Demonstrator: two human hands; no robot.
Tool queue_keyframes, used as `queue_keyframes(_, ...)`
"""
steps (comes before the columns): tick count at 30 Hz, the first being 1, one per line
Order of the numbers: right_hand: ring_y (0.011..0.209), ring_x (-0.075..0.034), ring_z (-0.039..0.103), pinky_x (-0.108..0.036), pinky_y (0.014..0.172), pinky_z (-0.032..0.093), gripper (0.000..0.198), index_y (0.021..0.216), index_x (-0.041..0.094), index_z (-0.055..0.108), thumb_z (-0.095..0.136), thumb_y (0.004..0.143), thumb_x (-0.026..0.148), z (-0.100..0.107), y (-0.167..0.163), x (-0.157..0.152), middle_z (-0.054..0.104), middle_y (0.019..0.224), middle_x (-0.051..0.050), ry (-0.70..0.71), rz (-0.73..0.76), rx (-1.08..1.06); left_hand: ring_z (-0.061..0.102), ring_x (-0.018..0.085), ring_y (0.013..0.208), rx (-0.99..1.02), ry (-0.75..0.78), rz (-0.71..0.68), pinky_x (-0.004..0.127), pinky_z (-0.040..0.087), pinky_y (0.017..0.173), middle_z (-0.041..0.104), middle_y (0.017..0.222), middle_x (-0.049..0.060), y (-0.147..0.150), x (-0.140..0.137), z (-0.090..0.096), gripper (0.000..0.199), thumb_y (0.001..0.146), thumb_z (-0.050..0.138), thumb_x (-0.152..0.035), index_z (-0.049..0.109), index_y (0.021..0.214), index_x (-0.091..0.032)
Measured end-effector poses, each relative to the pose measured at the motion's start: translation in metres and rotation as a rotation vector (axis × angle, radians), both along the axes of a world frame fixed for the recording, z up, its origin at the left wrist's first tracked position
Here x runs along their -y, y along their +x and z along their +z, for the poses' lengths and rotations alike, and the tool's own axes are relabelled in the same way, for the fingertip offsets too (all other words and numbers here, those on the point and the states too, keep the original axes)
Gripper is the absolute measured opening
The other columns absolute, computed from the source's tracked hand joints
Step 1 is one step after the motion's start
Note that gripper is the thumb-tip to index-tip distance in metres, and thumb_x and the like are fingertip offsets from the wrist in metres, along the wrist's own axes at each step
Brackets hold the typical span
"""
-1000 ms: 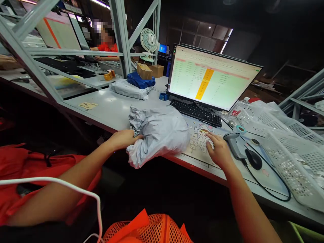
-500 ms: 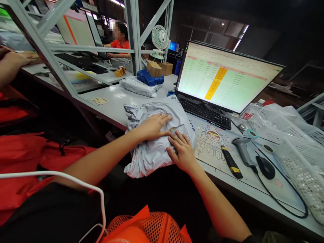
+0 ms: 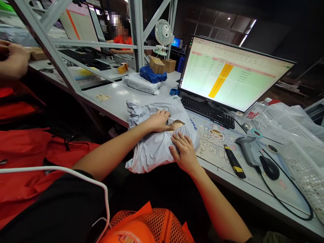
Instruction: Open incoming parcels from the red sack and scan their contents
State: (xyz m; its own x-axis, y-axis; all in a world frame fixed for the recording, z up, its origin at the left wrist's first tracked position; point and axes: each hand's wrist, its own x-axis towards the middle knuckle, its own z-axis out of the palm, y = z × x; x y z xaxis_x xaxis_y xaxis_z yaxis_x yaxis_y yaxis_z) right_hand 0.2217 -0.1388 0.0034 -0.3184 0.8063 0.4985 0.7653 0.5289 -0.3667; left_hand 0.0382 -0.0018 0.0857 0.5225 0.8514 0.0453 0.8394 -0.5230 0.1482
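Observation:
A crumpled white plastic mailing bag [image 3: 152, 153] lies at the desk's front edge, overhanging it a little. A torn hole [image 3: 178, 125] in its upper face shows something tan inside, whose kind I cannot make out. My left hand [image 3: 160, 121] is closed on the plastic at the hole's left side, fingers curled and thumb at the torn edge. On the near side of the hole, my right hand [image 3: 184, 150] rests on the bag with its fingers spread.
Right of the bag lie a black-and-yellow utility knife [image 3: 235, 161], a barcode scanner [image 3: 247, 150], a mouse [image 3: 269, 167] and a white basket [image 3: 303, 172]. Behind are a keyboard [image 3: 207, 111] and monitor [image 3: 235, 74]. Other parcels [image 3: 141, 84] sit back left, beside a metal frame [image 3: 60, 67].
The hole in the bag has widened, and the tan content shows more. My left hand has drawn its fingers in, slightly away from my right hand. The view has shifted slightly.

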Motion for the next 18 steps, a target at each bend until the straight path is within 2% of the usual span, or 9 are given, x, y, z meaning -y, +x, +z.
queue_keyframes(2,0.152,-0.028,0.046,-0.053,0.127,0.031,0.041,0.139,0.020,0.070,0.047,0.110,0.038,0.001,0.000,-0.001,0.062,0.151,-0.010,-0.012,-0.008,-0.002,0.059,0.043,0.128,-0.054,-0.026,-0.010,0.047,0.050,0.102,0.064,0.135,0.026,0.008,-0.002,0.001,0.066,0.092,0.065,-0.059,0.061,0.134,-0.007)
queue_keyframes(5,0.151,-0.028,0.048,-0.053,0.125,0.034,0.041,0.138,0.021,0.070,0.046,0.110,0.038,0.000,-0.001,-0.003,0.064,0.150,-0.010,-0.037,-0.019,-0.007,0.066,0.040,0.118,-0.090,-0.013,-0.043,0.042,0.052,0.096,0.072,0.119,0.023,0.014,-0.004,0.000,0.046,0.095,0.061,-0.050,0.070,0.118,-0.011)
queue_keyframes(9,0.150,-0.028,0.049,-0.053,0.126,0.034,0.041,0.139,0.021,0.070,0.045,0.110,0.037,-0.006,-0.003,-0.007,0.063,0.151,-0.010,-0.064,-0.018,-0.027,0.071,0.037,0.112,-0.029,0.051,-0.031,0.039,0.051,0.091,0.076,0.113,0.018,0.009,-0.004,-0.010,0.025,0.092,0.062,-0.034,0.072,0.108,-0.018)
queue_keyframes(14,0.152,-0.028,0.047,-0.053,0.128,0.032,0.043,0.143,0.018,0.067,0.044,0.110,0.032,-0.009,-0.008,-0.013,0.060,0.154,-0.011,-0.097,-0.021,-0.024,0.072,0.033,0.108,0.156,0.122,0.072,0.037,0.049,0.087,0.077,0.106,0.013,-0.001,-0.016,-0.022,0.023,0.093,0.056,-0.030,0.070,0.108,-0.020)
queue_keyframes(18,0.147,-0.029,0.053,-0.049,0.125,0.037,0.041,0.140,0.013,0.067,0.047,0.109,0.029,0.003,-0.008,-0.022,0.063,0.150,-0.014,-0.143,-0.028,-0.006,0.073,0.032,0.104,0.203,0.134,0.108,0.036,0.049,0.083,0.077,0.104,0.013,-0.001,-0.025,-0.026,0.025,0.093,0.054,-0.030,0.067,0.112,-0.019)
